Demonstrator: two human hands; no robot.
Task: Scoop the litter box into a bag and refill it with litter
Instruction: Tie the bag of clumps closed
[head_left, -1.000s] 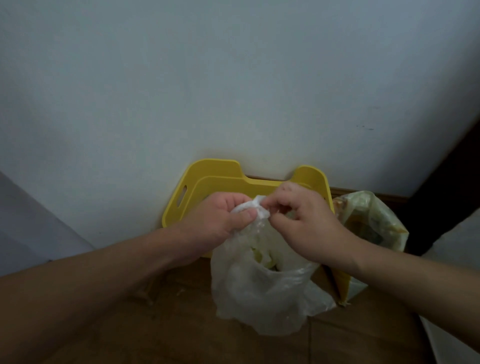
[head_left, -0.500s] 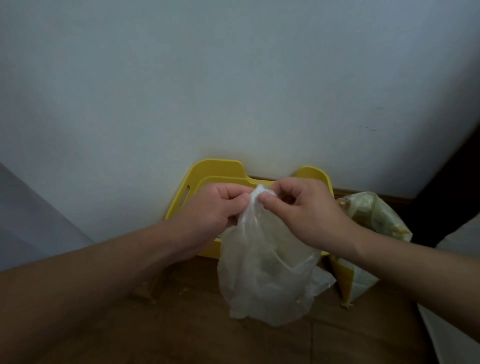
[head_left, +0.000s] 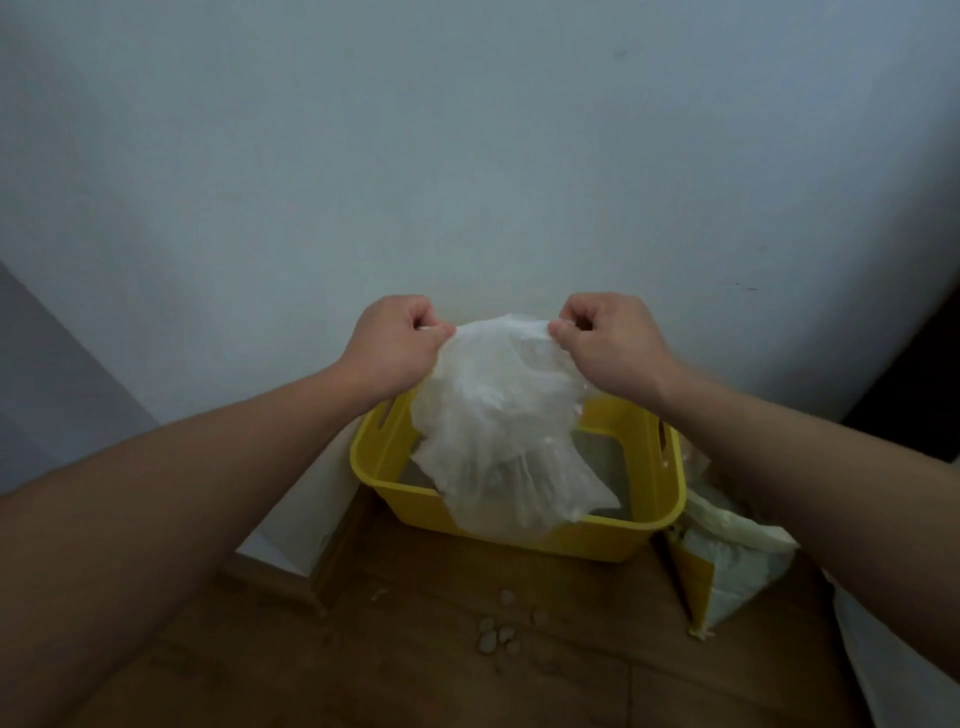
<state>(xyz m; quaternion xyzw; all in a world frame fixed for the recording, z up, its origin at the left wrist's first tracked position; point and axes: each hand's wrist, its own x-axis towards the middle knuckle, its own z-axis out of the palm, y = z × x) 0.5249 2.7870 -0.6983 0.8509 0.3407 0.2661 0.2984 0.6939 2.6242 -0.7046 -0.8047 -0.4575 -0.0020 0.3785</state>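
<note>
Pressed together at the bag's mouth a second ago, my left grip and right grip have pulled apart. Each pinches an edge, spreading the bag open above the litter box, ready for scooping. It hangs over the box's middle, in the way. The litter sack leans right of the box, and spilled pellets lie in front.
</note>
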